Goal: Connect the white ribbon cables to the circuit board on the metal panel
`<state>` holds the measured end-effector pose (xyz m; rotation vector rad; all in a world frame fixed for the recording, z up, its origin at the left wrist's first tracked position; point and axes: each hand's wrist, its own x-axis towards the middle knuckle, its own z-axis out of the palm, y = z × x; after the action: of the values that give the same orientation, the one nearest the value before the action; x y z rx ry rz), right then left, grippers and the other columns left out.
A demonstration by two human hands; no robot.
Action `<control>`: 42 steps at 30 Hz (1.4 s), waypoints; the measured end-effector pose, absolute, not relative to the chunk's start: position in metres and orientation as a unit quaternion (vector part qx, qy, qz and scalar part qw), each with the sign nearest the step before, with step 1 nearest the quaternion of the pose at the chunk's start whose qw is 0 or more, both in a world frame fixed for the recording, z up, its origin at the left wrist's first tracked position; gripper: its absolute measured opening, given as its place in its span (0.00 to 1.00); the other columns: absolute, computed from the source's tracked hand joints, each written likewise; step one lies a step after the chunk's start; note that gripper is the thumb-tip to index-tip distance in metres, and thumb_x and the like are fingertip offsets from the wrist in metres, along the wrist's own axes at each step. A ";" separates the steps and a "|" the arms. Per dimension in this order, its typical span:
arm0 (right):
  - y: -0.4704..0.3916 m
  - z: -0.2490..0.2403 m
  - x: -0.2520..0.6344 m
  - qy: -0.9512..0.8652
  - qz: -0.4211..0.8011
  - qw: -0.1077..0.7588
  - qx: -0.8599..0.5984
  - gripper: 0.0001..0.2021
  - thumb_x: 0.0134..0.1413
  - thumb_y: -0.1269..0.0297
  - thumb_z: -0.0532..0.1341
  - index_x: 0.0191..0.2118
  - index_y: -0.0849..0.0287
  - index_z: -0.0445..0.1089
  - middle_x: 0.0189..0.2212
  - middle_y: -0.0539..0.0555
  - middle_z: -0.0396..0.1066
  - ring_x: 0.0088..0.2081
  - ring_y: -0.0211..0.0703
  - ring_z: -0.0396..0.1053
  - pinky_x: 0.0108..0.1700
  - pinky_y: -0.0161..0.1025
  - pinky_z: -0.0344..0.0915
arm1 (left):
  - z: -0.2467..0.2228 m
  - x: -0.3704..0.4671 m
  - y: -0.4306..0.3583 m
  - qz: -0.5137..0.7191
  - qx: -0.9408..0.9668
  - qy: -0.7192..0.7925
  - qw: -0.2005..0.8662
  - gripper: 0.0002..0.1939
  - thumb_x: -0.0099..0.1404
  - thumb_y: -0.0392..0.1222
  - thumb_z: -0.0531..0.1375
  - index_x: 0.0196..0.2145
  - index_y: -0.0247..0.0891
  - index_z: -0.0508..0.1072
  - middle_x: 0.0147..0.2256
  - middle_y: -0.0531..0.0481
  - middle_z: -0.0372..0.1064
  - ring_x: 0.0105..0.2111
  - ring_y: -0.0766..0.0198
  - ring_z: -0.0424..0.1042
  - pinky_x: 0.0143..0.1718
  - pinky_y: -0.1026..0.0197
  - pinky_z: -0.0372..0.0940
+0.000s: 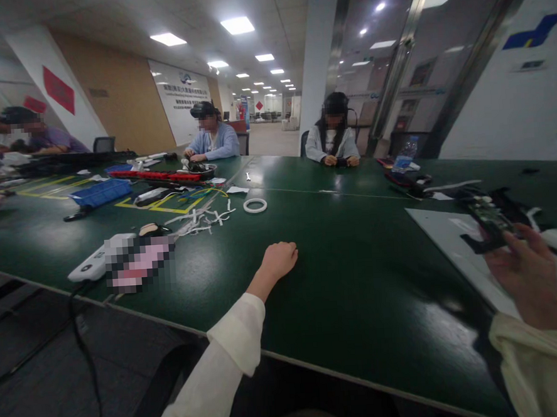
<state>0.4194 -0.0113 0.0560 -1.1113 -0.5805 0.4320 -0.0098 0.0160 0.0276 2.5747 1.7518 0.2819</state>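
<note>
My left hand [280, 259] rests on the green table with its fingers curled in, and nothing shows in it. On the right, my right hand [530, 275] grips a circuit board in a black plastic frame [489, 221], thumb and fingers at its near end. The board is held above a white sheet [443, 239], and its fine details are blurred. A roll of white tape [255, 205] lies beyond my left hand, beside a scatter of white strips [208, 219].
A white power strip [90, 261] and a blurred pink object [143, 264] lie on the left. Farther back are a blue tray [101, 193], a small wrench [248, 176] and a plastic bottle [405, 155]. Two people [215, 140] sit across the table, others far left.
</note>
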 end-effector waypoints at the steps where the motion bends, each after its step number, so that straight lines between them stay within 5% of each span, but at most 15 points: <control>1: -0.009 0.056 0.416 -0.280 0.229 0.791 -0.493 0.17 0.42 0.76 0.60 0.38 0.48 0.71 0.45 0.54 0.70 0.39 0.40 0.71 0.41 0.44 0.64 | 0.027 -0.010 0.016 0.091 0.824 0.559 0.003 0.14 0.67 0.43 0.45 0.34 0.36 0.68 0.33 0.46 0.70 0.33 0.62 0.70 0.34 0.61 0.63; 8: 0.002 0.051 0.380 -0.316 0.390 0.714 -0.488 0.18 0.40 0.74 0.62 0.41 0.51 0.70 0.43 0.56 0.70 0.34 0.39 0.72 0.28 0.32 0.65 | 0.027 -0.013 0.017 0.142 0.814 0.563 0.012 0.12 0.67 0.42 0.45 0.33 0.37 0.66 0.31 0.49 0.68 0.30 0.65 0.69 0.30 0.64 0.61; 12: 0.002 0.058 0.332 -0.364 0.478 0.639 -0.480 0.20 0.39 0.70 0.64 0.44 0.52 0.67 0.41 0.55 0.70 0.36 0.42 0.72 0.32 0.34 0.68 | 0.033 -0.015 0.017 0.237 0.778 0.582 -0.019 0.11 0.67 0.42 0.45 0.35 0.38 0.64 0.32 0.50 0.67 0.30 0.66 0.67 0.28 0.65 0.59; 21: 0.002 0.067 0.216 -0.439 0.631 0.518 -0.376 0.23 0.42 0.69 0.64 0.48 0.51 0.63 0.46 0.51 0.67 0.40 0.40 0.71 0.36 0.32 0.69 | 0.048 -0.029 0.024 0.448 0.688 0.566 -0.077 0.12 0.68 0.41 0.44 0.43 0.36 0.63 0.42 0.44 0.64 0.43 0.61 0.64 0.47 0.58 0.59; 29: 0.012 0.045 0.174 -0.483 0.636 0.426 -0.425 0.27 0.47 0.68 0.61 0.54 0.52 0.55 0.48 0.55 0.65 0.40 0.40 0.71 0.43 0.36 0.68 | 0.032 -0.027 0.029 0.352 0.681 0.636 -0.089 0.16 0.67 0.43 0.46 0.49 0.35 0.60 0.46 0.41 0.61 0.43 0.58 0.64 0.43 0.57 0.61; 36: 0.017 0.038 0.183 -0.585 0.419 0.358 -0.595 0.37 0.46 0.58 0.62 0.61 0.52 0.44 0.53 0.59 0.61 0.42 0.46 0.68 0.44 0.42 0.66 | 0.023 -0.027 0.027 0.233 0.718 0.652 -0.080 0.15 0.64 0.39 0.49 0.48 0.38 0.60 0.46 0.43 0.60 0.46 0.57 0.62 0.42 0.57 0.60; 42: 0.014 0.036 0.192 -0.573 0.472 0.363 -0.564 0.40 0.47 0.57 0.60 0.63 0.51 0.38 0.54 0.58 0.60 0.40 0.41 0.69 0.40 0.37 0.68 | 0.017 -0.031 0.031 0.164 0.714 0.679 -0.053 0.12 0.62 0.41 0.52 0.44 0.37 0.62 0.42 0.43 0.61 0.43 0.56 0.63 0.40 0.57 0.61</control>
<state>0.1923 0.0145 0.0362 -1.4515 -1.4746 1.2141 -0.0313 0.0313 0.0174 2.3209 2.2079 0.5340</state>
